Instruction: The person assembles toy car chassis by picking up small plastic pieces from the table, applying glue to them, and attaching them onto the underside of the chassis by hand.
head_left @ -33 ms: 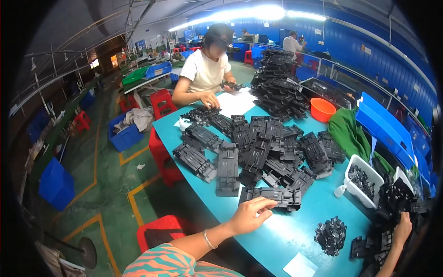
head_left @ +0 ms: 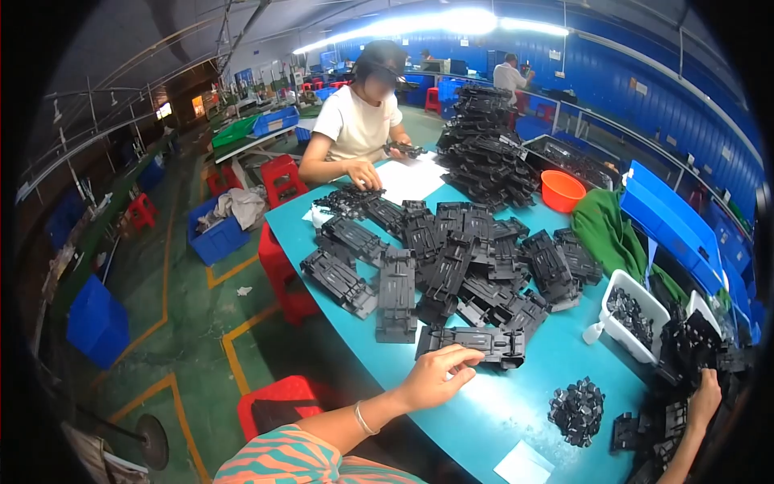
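Note:
In front of me, a black plastic chassis-like part point(head_left: 476, 345) lies across the near edge of the table. My left hand point(head_left: 439, 376) rests at its near left side, with fingers stretched over the edge and the thumb apart. A pale slip peeks from under the part's left end. Far to the right, my right hand point(head_left: 705, 398) reaches into a heap of black plastic parts point(head_left: 693, 347); its fingertips are hidden there. Between the hands sits a small pile of little black pieces point(head_left: 576, 412). Beyond the left hand, similar chassis parts point(head_left: 447, 270) lie heaped.
A white tub point(head_left: 617, 282) of small black pieces stands right of centre, near an orange bowl point(head_left: 563, 190) and green cloth point(head_left: 605, 224). Across the teal table point(head_left: 516, 411), a co-worker point(head_left: 355, 129) handles a black part beside a tall stack point(head_left: 486, 153). A red stool point(head_left: 278, 407) stands at left.

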A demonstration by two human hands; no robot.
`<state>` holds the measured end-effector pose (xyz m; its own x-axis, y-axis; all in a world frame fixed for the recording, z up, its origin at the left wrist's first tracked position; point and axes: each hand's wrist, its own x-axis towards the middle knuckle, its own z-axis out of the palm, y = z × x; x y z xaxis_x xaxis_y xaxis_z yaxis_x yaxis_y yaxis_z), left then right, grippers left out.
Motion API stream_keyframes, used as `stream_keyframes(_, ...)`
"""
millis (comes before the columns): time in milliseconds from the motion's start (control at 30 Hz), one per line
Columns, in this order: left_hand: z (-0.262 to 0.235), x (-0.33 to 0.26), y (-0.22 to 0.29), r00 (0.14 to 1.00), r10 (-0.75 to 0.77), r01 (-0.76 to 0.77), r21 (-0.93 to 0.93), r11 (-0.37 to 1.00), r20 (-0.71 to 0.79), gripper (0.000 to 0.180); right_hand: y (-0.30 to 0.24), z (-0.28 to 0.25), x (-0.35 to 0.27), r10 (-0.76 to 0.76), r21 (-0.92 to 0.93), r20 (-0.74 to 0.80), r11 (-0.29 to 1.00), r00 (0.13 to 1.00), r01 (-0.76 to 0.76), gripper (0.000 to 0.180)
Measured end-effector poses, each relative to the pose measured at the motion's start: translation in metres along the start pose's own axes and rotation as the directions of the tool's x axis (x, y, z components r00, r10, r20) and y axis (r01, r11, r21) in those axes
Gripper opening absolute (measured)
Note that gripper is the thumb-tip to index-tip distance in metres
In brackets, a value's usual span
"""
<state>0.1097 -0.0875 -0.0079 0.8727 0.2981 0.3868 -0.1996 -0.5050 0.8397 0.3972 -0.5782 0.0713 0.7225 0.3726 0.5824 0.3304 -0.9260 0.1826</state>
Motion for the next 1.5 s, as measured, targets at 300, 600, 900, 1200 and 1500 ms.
stream_keyframes(300, 0.008, -0.010, 0.000, 1.000, 0.018, -0.017, -0.060, 0.998, 0.012, 0.026, 0.027, -0.048, 0.006, 0.092, 0.040, -0.093, 0.995, 0.991, -0.089, 0.026)
stream_keyframes(600, 0.053, 0.009, 0.036, 0.918, 0.024, 0.188, -0.487, 0.853, 0.396, 0.050, -0.104, -0.091, -0.071, 0.477, 0.905, 0.272, 0.167, 0.836, -0.390, 0.007)
stream_keyframes(900, 0.075, 0.041, 0.049, 0.853, 0.276, 0.424, -0.897, 0.128, 0.443, 0.086, -0.320, -0.096, -0.115, -0.419, 0.242, 0.708, -0.612, 0.568, -0.753, 0.038)
stream_keyframes(1200, 0.089, 0.056, 0.006, 0.852, 0.117, 0.514, -0.858, 0.003, 0.511, 0.083, -0.220, -0.035, -0.105, 0.185, 0.647, 0.379, 0.647, 0.907, -0.402, 0.019)
stream_keyframes(1500, 0.093, 0.057, 0.003, 0.814, 0.040, 0.581, -0.813, -0.031, 0.580, 0.082, -0.227, -0.015, -0.100, 0.123, 0.598, 0.164, 0.777, 0.979, -0.198, 0.005)
